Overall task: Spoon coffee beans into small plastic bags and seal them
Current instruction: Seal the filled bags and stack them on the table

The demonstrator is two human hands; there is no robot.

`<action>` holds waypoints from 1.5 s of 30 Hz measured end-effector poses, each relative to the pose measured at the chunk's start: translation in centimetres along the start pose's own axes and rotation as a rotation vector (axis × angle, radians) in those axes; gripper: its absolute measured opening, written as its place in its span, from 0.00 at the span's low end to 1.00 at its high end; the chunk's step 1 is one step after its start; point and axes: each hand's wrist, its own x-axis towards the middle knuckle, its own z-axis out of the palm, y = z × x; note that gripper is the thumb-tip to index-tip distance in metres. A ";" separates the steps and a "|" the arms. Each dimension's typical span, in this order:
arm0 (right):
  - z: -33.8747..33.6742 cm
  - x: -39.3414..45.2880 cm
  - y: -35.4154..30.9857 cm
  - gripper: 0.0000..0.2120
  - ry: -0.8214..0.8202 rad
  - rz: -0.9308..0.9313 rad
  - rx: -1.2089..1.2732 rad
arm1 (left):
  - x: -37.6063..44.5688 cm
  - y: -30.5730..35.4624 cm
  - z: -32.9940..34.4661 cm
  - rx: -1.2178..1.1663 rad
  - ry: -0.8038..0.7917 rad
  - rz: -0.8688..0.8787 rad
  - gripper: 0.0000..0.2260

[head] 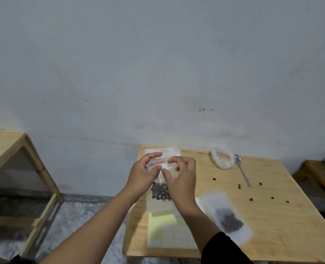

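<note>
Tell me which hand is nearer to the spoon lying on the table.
Right. The right hand pinches the held bag's top, with bare table between it and the spoon off to its right. The left hand grips the same bag, farther away.

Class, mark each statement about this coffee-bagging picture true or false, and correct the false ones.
1. Both hands pinch the top of a bag holding beans. True.
2. The spoon is in the right hand. False: it lies on the table.
3. A second filled bag lies on the table. True.
4. No beans have spilled. False: loose beans dot the table.
5. The left hand rests flat on the table. False: it grips the bag.
</note>
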 end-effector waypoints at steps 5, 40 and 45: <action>0.3 -0.6 0.4 0.06 -0.046 0.045 0.090 | 0.4 0.0 -0.5 -0.025 0.022 -0.025 0.13; 3.4 9.9 15.2 0.11 -0.137 0.532 0.185 | 11.8 -10.1 7.2 0.180 0.071 -0.392 0.17; 5.4 11.5 18.6 0.12 -0.242 0.523 -0.033 | 11.2 -13.4 8.7 0.463 0.046 -0.391 0.18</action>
